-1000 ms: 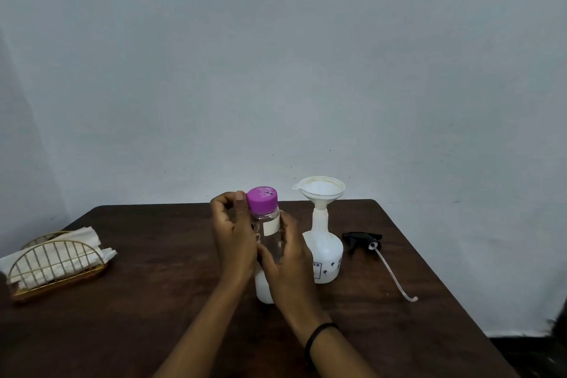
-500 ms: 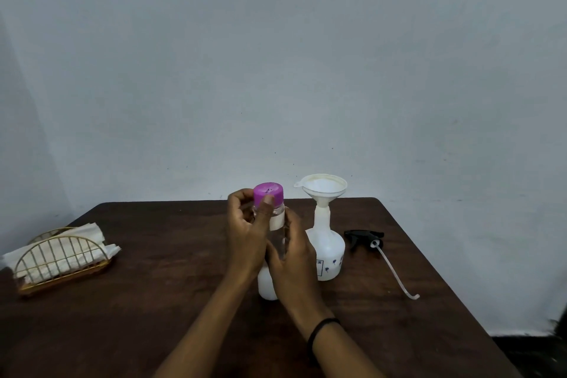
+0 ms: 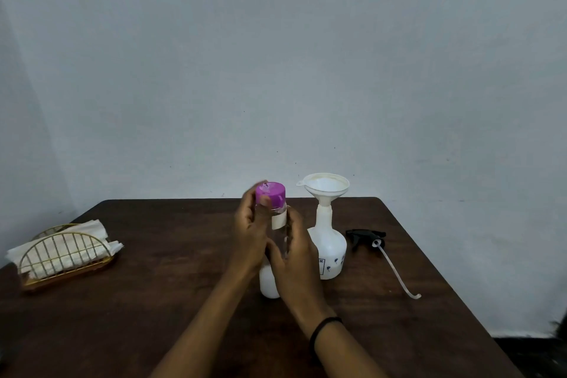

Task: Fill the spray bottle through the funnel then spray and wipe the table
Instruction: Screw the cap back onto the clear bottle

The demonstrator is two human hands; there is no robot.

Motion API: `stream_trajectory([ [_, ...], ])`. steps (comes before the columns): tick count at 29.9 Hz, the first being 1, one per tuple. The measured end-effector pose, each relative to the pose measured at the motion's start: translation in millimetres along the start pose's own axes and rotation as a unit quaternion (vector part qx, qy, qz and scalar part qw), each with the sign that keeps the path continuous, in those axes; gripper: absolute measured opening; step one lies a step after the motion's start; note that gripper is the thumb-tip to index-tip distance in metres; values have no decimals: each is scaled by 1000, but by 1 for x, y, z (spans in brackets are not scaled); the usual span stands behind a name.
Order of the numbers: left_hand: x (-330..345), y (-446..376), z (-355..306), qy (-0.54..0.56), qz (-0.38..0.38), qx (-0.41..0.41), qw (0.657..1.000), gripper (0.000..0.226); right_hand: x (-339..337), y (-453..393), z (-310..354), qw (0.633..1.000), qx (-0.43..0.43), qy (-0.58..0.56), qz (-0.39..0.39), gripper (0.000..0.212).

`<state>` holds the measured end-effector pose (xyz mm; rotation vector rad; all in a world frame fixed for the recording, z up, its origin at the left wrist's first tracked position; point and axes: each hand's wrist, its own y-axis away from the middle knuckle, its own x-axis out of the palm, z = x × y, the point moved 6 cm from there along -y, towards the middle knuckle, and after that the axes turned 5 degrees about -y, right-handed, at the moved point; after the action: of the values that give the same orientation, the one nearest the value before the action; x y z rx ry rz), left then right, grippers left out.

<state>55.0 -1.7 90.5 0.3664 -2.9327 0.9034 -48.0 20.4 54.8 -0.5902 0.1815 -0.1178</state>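
Note:
A clear water bottle [image 3: 277, 224] with a purple cap [image 3: 271, 192] stands at the table's middle. My right hand [image 3: 294, 258] grips its body from the right. My left hand [image 3: 250, 230] is curled round the cap, thumb on its front. Just to the right stands the white spray bottle [image 3: 328, 250] with a white funnel [image 3: 325, 186] seated in its neck. The black spray head [image 3: 365, 236] with its long white dip tube lies on the table further right.
A gold wire holder [image 3: 61, 258] with white paper napkins [image 3: 76, 230] sits at the table's left edge. The dark wooden table [image 3: 171, 255] ends just past the spray head on the right. A plain wall stands close behind.
My left hand's thumb has shifted round the purple cap while the right hand keeps hold of the bottle's body. The view has drifted slightly.

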Motion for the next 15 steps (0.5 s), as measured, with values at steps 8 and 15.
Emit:
stream_trajectory([
  [8,2,1,0,-22,3,9,1000,46,-1,-2,0,1000,7,-9,-2,62],
  [15,-4,3,0,-27,-48,16,998,51,0,0,0,1000,0,14,5,61],
])
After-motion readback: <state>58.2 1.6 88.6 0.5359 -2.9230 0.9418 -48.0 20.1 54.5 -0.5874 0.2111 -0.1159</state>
